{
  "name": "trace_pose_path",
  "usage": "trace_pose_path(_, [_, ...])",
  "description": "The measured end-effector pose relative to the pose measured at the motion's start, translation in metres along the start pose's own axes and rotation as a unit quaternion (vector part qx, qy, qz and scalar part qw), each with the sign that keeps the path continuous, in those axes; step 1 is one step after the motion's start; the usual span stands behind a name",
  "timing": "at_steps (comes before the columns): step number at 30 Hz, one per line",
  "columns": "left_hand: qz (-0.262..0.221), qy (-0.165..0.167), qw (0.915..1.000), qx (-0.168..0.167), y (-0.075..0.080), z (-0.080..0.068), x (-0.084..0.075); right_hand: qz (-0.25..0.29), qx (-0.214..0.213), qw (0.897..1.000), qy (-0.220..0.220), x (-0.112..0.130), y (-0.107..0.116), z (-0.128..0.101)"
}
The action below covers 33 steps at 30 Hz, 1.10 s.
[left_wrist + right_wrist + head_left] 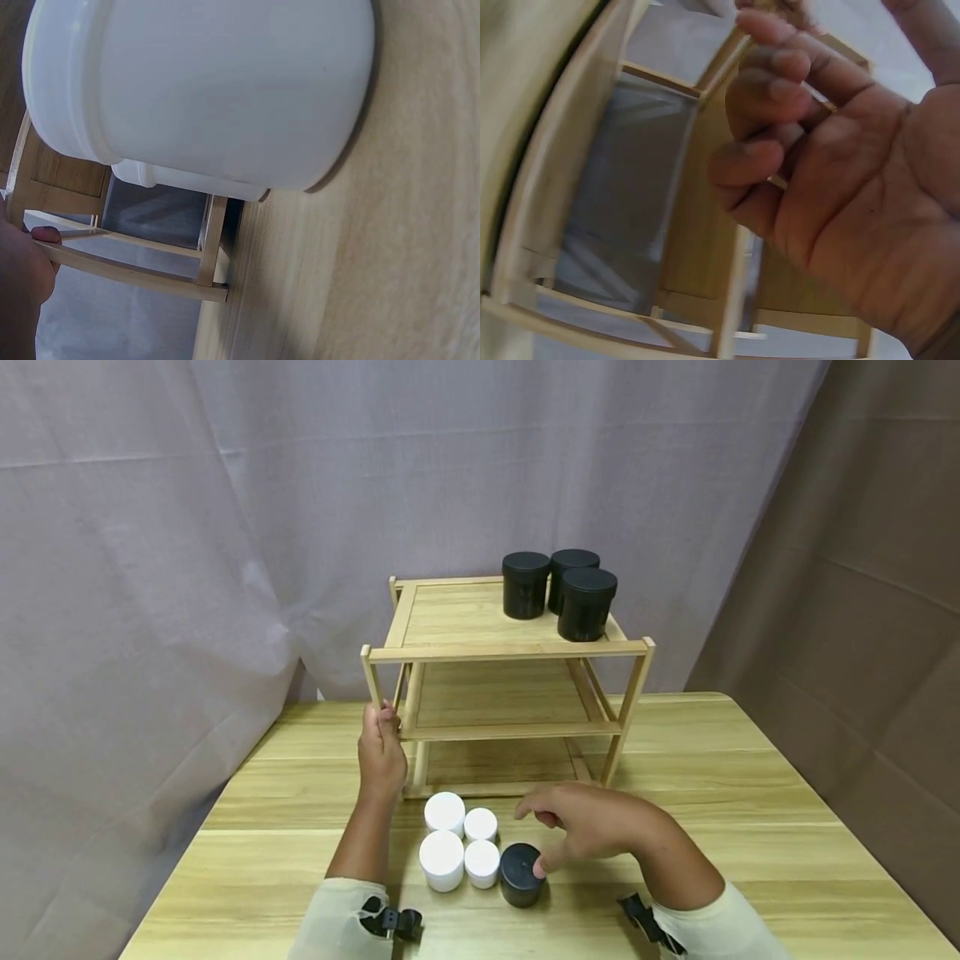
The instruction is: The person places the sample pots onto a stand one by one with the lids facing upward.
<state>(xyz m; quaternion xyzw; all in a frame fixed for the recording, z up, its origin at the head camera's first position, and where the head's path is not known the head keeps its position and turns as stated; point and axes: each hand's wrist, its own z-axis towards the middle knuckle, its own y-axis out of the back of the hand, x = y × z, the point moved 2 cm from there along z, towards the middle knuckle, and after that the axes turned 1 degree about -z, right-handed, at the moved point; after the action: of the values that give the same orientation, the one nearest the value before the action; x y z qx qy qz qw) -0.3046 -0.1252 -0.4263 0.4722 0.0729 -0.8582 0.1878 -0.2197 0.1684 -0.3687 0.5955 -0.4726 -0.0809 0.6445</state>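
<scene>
My left hand (382, 756) grips the front left post of a three-tier wooden shelf (450, 614); the left wrist view shows the fingers around the same wooden frame (135, 274). My right hand (596, 820) hovers by a black lidded jar (521, 887) on the table, its thumb over the lid's right edge. Whether the thumb touches the lid, I cannot tell. In the right wrist view this hand (847, 169) has loosely bent fingers and an empty palm. Left of the black jar stand two larger white jars (442, 860) and two smaller white jars (482, 863), grouped closely.
Three black jars (587, 606) stand at the right of the shelf's top tier. Grey cloth (225, 527) hangs behind the table, brown cloth (847, 610) on the right. The wooden table's (750, 827) far right corner is rounded.
</scene>
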Motion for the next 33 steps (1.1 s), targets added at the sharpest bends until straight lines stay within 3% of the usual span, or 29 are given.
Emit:
trace_pose_path(7, [-0.003,-0.002,1.0000,0.000,0.000,0.000,0.001,0.053,0.076,0.996,-0.019,-0.014,-0.013,0.009])
trace_pose_path(17, [0.000,-0.002,1.0000,-0.003,0.000,0.000,0.001,0.013,0.081,0.994,-0.071,-0.008,-0.026,0.014])
trace_pose_path(25, [0.004,0.002,1.0000,0.003,0.000,-0.001,0.000,0.035,0.096,0.993,-0.053,-0.016,-0.031,0.021])
trace_pose_path(33, [0.006,0.000,1.0000,-0.004,0.000,-0.001,-0.001,0.103,0.112,0.988,-0.028,-0.023,-0.034,0.026])
